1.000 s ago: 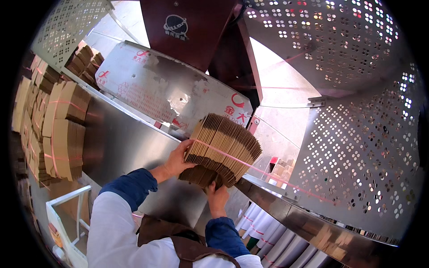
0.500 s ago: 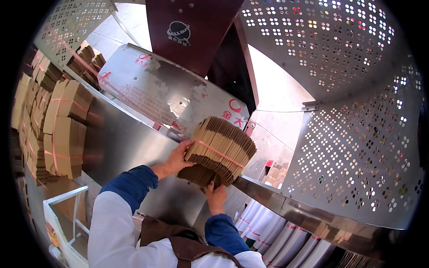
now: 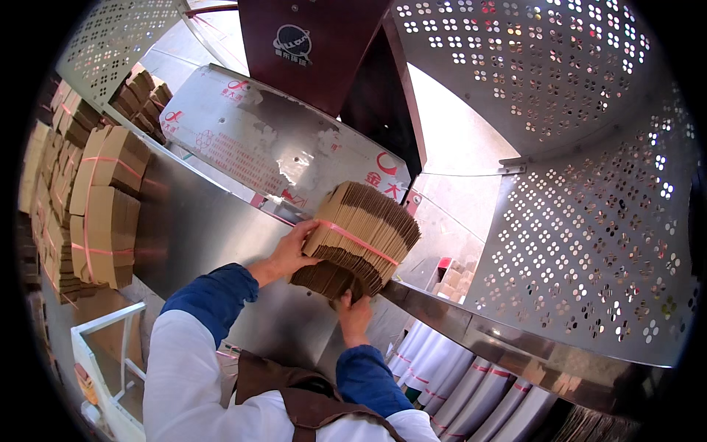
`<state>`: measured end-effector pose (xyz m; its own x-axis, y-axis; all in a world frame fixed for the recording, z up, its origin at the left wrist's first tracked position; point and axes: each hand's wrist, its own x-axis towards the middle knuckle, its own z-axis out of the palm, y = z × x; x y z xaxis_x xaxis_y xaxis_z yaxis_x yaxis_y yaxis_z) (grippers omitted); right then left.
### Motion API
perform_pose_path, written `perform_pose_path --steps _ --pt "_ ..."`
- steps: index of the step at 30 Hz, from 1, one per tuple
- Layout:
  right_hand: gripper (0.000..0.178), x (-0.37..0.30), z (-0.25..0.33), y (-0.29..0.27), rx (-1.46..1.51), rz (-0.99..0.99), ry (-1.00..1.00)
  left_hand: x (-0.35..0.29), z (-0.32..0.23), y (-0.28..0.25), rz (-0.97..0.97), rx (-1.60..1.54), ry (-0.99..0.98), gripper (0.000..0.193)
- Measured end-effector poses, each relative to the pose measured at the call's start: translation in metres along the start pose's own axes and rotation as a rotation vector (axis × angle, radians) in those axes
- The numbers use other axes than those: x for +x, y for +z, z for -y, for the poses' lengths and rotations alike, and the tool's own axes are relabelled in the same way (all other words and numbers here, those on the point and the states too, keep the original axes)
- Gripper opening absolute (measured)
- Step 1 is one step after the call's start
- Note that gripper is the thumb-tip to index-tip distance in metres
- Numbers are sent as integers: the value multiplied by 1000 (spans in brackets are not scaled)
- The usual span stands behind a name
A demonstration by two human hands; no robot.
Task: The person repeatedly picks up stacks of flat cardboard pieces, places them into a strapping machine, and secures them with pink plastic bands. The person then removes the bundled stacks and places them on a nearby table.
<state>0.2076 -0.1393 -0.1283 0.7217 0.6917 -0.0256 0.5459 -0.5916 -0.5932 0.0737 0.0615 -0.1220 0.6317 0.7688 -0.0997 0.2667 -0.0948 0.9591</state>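
Note:
A thick bundle of folded brown cardboard pieces (image 3: 368, 215), fanned at the top, is tilted over the metal worktop. A pink strap (image 3: 356, 241) runs across its middle. My left hand (image 3: 292, 254) grips the bundle's left side, with the thumb underneath and the fingers partly behind it. My right hand (image 3: 355, 318) is closed on the lower end, by the darker cardboard flaps; some of its fingertips are hidden there. Both forearms wear blue sleeve covers.
Strapped cardboard bundles (image 3: 110, 206) are stacked at the left. Behind the steel worktop (image 3: 213, 221) lies a metal cover plate (image 3: 272, 147) beside a dark red machine (image 3: 309, 44). Perforated metal guards (image 3: 582, 243) curve round the right. Strapped white rolls (image 3: 471, 398) and a white frame (image 3: 110, 324) stand below.
The bundle and both hands sit slightly higher in the picture, while the view has shifted a little. The hold looks the same.

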Motion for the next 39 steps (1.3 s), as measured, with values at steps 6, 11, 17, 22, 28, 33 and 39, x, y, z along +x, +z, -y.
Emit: perform_pose_path --steps 6,11,17,22,28,33,39 --pt "44 -1 -1 -2 -1 117 65 1 13 -1 0 2 68 86" --pt "52 -3 -10 7 9 68 45 6 7 -4 35 12 58 85" --pt "55 -3 -4 4 41 114 59 7 16 -6 38 -3 85 84" --pt "50 0 -1 1 22 83 55 7 3 -6 46 57 71 85" --pt "49 -53 2 -1 -26 162 100 -59 26 -6 0 -26 8 89" --pt "82 -119 42 -60 92 423 250 -173 -15 -37 28 56 -206 105" --pt "116 -104 51 -85 484 444 -22 -183 -23 -51 155 153 38 115"
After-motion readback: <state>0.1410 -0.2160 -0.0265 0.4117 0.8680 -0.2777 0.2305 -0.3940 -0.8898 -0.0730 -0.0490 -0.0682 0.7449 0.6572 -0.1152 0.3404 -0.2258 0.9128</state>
